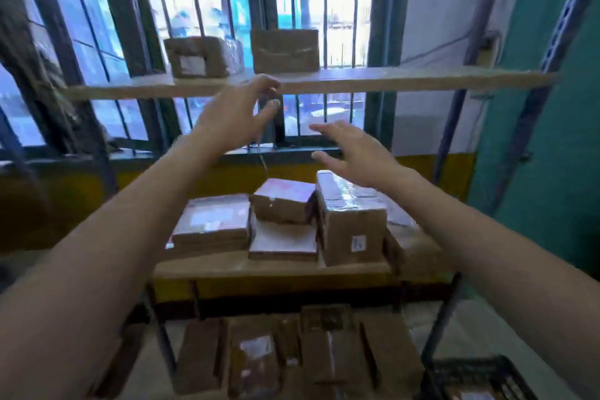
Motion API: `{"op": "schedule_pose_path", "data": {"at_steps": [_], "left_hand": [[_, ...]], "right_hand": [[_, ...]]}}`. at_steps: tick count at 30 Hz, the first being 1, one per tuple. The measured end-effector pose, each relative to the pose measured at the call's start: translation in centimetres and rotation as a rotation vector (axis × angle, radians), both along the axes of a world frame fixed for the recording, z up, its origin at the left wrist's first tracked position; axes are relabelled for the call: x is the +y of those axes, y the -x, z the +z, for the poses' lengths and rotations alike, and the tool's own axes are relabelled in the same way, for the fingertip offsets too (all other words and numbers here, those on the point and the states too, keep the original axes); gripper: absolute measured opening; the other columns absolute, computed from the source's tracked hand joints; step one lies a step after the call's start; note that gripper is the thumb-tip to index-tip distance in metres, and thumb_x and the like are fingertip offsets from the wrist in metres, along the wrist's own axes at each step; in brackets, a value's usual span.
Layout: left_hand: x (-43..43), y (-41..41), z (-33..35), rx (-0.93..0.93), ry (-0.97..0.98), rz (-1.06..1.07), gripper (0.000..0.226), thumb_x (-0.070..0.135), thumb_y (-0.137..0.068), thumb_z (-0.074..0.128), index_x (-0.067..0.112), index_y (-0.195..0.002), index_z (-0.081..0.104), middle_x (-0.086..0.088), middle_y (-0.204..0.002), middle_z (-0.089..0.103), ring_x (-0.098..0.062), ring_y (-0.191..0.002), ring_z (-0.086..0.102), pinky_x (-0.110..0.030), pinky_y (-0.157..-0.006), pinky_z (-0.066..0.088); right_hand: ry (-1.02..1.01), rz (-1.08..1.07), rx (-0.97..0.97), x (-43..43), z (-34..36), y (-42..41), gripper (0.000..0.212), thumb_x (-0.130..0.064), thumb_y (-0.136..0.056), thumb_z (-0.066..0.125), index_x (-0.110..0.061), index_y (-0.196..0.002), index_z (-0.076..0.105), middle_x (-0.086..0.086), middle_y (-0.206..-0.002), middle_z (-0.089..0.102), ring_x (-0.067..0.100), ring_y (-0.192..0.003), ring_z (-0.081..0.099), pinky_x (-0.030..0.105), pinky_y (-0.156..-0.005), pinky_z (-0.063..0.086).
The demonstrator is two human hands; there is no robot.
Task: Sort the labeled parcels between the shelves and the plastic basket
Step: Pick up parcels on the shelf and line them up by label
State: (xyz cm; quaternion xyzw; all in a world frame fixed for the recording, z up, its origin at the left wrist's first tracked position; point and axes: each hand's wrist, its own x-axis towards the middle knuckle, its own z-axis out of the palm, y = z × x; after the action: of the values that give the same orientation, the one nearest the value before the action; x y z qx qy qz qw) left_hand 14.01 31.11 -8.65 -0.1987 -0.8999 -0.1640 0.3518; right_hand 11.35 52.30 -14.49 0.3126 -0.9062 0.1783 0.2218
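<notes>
head view: both arms reach forward at a metal rack in front of a barred window. the left hand [237, 122] is raised just below the front edge of the top shelf [422, 79], fingers spread and loosely curled, grasping nothing. the right hand [352, 149] hangs lower, above the middle shelf [233, 265], fingers released and flat, also holding nothing.

on the top shelf two parcels stand near its left half: a labeled box [201, 57] and a plain-faced box [285, 50] just beside it, close to the front edge. the middle shelf carries a flat parcel [212, 222] toward its left, a small box [284, 200] stacked on another flat one, and a tall box [350, 221] toward the right, standing at the front edge. more parcels crowd the bottom shelf. the plastic basket [470, 373] shows at the lower right corner, on the floor.

risks, as a judgement: the small box sits skewed on its stack and could slide off if brushed. the tall box, glossy with tape, may slip from a one-handed grip. blur makes labels unreadable, so missorting is possible.
</notes>
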Motion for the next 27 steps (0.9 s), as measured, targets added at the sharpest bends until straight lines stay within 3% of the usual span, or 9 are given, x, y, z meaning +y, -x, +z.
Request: {"op": "schedule_pose_path", "data": {"at_steps": [5,11,15,18,22,27], "left_hand": [[-8.9,-0.6,0.3,0.004,0.016,0.126,0.036,0.029,-0.094,0.047,0.017,-0.128,0.047,-0.005,-0.122,0.063,-0.028,-0.103,0.059,-0.036,-0.084,0.044],[-16.8,2.3,-5.7,-0.122,0.039,0.263,0.038,0.028,-0.094,0.05,0.017,-0.129,0.048,-0.007,-0.121,0.062,-0.021,-0.1,0.058,-0.032,-0.08,0.045],[-20.9,6.5,-10.7,-0.226,0.006,0.35,0.038,0.031,-0.092,0.052,0.02,-0.129,0.048,-0.004,-0.135,0.048,-0.021,-0.12,0.05,-0.032,-0.09,0.044],[-23.3,9.4,-15.0,-0.315,-0.056,0.422,0.039,0.032,-0.092,0.052,0.023,-0.129,0.047,-0.004,-0.144,0.036,-0.021,-0.127,0.043,-0.028,-0.089,0.04],[-25.2,12.4,-21.9,-0.513,-0.089,0.477,0.046,0.032,-0.09,0.054,0.025,-0.135,0.042,-0.005,-0.152,0.021,-0.025,-0.135,0.032,-0.039,-0.101,0.039],[-26.7,14.8,-29.3,-0.756,-0.179,0.519,0.057,0.038,-0.089,0.053,0.035,-0.141,0.03,-0.005,-0.155,0.006,-0.027,-0.141,0.02,-0.047,-0.112,0.028]], "right_hand": [[0.002,0.017,0.067,-7.7,1.4,1.7,0.054,-0.042,-0.091,0.048,-0.025,-0.141,0.033,0.01,-0.134,0.046,0.03,-0.121,0.045,0.042,-0.096,0.039],[-0.078,0.12,0.031,-17.7,-4.2,5.8,0.061,-0.048,-0.09,0.048,-0.03,-0.143,0.026,0.005,-0.146,0.032,0.024,-0.128,0.042,0.038,-0.102,0.038],[-0.178,0.213,-0.037,-22.7,-8.9,10.4,0.061,-0.046,-0.091,0.048,-0.029,-0.144,0.024,0.004,-0.148,0.026,0.024,-0.131,0.037,0.04,-0.106,0.036],[-0.232,0.238,-0.143,-25.0,-12.5,14.1,0.06,-0.043,-0.091,0.05,-0.027,-0.144,0.026,0.007,-0.148,0.025,0.027,-0.128,0.04,0.04,-0.102,0.041],[-0.248,0.203,-0.362,-26.6,-18.9,18.5,0.06,-0.041,-0.09,0.052,-0.031,-0.143,0.026,0.009,-0.15,0.022,0.03,-0.127,0.041,0.039,-0.099,0.041],[-0.343,0.011,-0.47,-26.9,-25.9,22.8,0.076,-0.046,-0.085,0.057,-0.033,-0.146,0.013,0.009,-0.156,0.003,0.034,-0.142,0.012,0.048,-0.114,0.023]]}}
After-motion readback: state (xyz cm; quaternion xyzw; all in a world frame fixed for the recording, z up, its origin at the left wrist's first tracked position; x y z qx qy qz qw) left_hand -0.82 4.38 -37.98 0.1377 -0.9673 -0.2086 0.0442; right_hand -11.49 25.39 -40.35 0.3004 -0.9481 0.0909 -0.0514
